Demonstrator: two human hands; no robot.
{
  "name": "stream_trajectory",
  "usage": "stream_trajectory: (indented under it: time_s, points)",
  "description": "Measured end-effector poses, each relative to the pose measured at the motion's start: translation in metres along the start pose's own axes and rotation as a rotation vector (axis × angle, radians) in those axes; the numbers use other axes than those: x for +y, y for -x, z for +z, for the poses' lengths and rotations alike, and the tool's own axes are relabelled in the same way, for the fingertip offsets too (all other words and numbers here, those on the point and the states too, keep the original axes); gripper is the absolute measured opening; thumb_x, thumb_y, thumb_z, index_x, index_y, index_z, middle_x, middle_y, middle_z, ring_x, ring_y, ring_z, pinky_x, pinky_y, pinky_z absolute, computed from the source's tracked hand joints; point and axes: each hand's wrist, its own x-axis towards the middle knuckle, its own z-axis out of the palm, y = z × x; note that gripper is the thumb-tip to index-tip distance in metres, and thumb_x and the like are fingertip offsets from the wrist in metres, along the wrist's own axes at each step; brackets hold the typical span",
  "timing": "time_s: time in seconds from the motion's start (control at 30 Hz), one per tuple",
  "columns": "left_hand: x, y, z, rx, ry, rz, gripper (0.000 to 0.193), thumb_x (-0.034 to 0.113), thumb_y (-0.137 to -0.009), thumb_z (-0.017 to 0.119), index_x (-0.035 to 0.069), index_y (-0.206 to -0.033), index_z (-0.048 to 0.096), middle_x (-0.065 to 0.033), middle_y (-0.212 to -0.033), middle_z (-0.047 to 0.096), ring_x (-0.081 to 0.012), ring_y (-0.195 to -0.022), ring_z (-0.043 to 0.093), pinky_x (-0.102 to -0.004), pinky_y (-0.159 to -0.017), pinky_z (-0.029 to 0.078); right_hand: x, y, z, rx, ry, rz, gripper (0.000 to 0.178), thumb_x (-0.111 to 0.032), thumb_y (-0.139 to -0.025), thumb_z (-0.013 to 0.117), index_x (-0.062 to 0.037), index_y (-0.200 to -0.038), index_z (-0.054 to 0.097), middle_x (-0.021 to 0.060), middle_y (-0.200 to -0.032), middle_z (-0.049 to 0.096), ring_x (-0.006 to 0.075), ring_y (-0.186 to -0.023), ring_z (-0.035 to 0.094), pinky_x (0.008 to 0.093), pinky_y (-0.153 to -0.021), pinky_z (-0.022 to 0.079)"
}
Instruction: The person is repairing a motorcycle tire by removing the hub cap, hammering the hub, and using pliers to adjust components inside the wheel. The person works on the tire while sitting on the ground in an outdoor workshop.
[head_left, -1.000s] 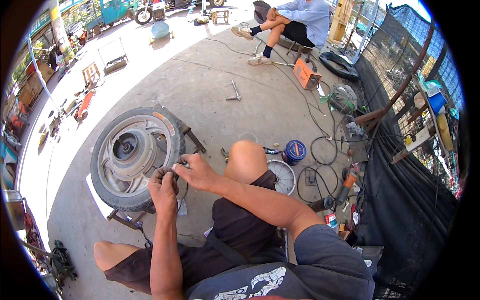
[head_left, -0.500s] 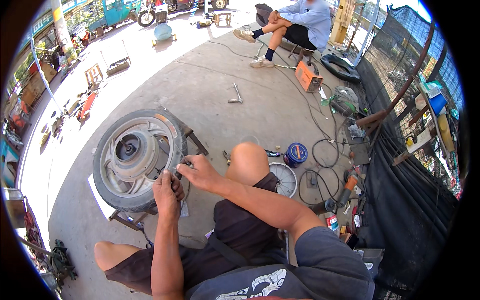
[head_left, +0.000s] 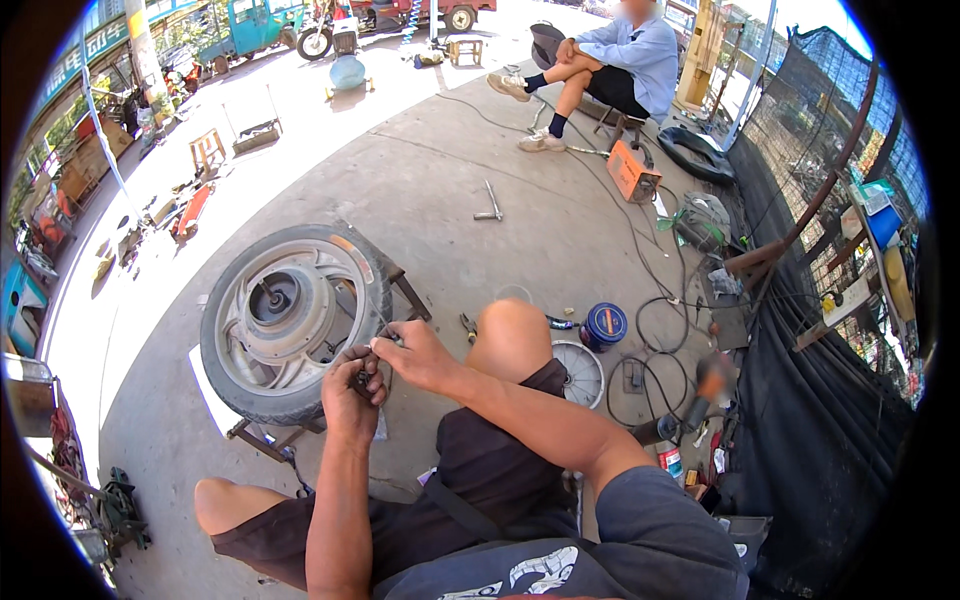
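Observation:
Both hands meet just off the near right edge of a wheel (head_left: 255, 405) with a black tyre and a grey spoked hub, which lies flat on a low stand (head_left: 405, 290). My left hand (head_left: 352, 398) has its fingers curled up around something small and dark that I cannot make out. Right beside it, my right hand (head_left: 418, 358) is closed in a pinch, thumb and forefinger over the left fingertips. A thin dark piece shows near the pinch, too small to name.
By my right knee are a blue tub (head_left: 604, 326) and a round grey cover (head_left: 580, 375). An angle grinder (head_left: 706, 392) and cables lie further right. A T-shaped wrench (head_left: 490, 205) lies ahead. Beyond it are an orange welding machine (head_left: 633, 172) and a seated person (head_left: 620, 65).
The whole view has shifted slightly, so things sit further right and lower. My left fingers have turned more upward and loosened a little; my right hand stays in its pinch beside them.

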Motion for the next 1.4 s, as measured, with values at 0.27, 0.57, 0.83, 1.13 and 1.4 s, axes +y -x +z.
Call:
stream_trajectory:
  time_s: [0.27, 0.57, 0.83, 1.13, 1.4]
  points:
    - [-0.005, 0.003, 0.006, -0.004, -0.166, 0.129, 0.017, 0.02, -0.098, 0.062, 0.004, -0.103, 0.06, 0.0015, -0.078, 0.051, -0.0066, -0.06, 0.043, -0.0193, -0.047, 0.031, 0.002, 0.001, -0.001, -0.042, 0.016, 0.02, 0.032, -0.022, -0.092, 0.062, 0.0085, -0.088, 0.068, 0.0133, -0.075, 0.07, 0.0109, -0.072, 0.06, 0.0331, -0.066, 0.049]
    - [-0.009, -0.001, 0.001, 0.022, -0.098, 0.139, 0.012, 0.017, -0.1, 0.059, 0.005, -0.096, 0.058, 0.0012, -0.075, 0.05, -0.007, -0.057, 0.042, -0.0203, -0.044, 0.032, -0.001, 0.002, 0.001, -0.095, -0.034, 0.015, 0.036, -0.027, -0.093, 0.062, 0.0074, -0.086, 0.068, 0.0149, -0.074, 0.068, 0.0141, -0.072, 0.061, 0.0346, -0.065, 0.049]
    - [-0.003, -0.001, -0.002, 0.045, -0.001, 0.097, 0.013, 0.018, -0.102, 0.05, 0.006, -0.096, 0.049, -0.0058, -0.083, 0.055, -0.013, -0.059, 0.046, -0.0249, -0.045, 0.035, 0.008, -0.002, -0.003, -0.024, 0.019, 0.021, 0.036, -0.028, -0.096, 0.062, 0.0067, -0.087, 0.066, 0.0076, -0.068, 0.064, 0.0098, -0.069, 0.055, 0.0326, -0.062, 0.046]
    - [-0.001, -0.002, -0.006, 0.037, 0.077, 0.074, 0.009, 0.006, -0.095, 0.048, 0.005, -0.102, 0.051, -0.0101, -0.089, 0.058, -0.0154, -0.062, 0.049, -0.0267, -0.049, 0.037, 0.008, -0.007, -0.008, 0.08, 0.085, 0.005, 0.031, -0.024, -0.09, 0.065, 0.0064, -0.097, 0.065, 0.0149, -0.082, 0.067, 0.0193, -0.08, 0.062, 0.0368, -0.076, 0.049]
    - [0.005, -0.004, -0.008, -0.018, 0.119, 0.027, 0.011, 0.011, -0.092, 0.047, 0.006, -0.101, 0.051, -0.0084, -0.09, 0.056, -0.0147, -0.065, 0.048, -0.0248, -0.049, 0.035, -0.005, -0.021, -0.033, 0.055, 0.15, 0.067, 0.037, -0.021, -0.085, 0.066, 0.0075, -0.11, 0.063, 0.0157, -0.093, 0.069, 0.0205, -0.087, 0.064, 0.0354, -0.08, 0.05]
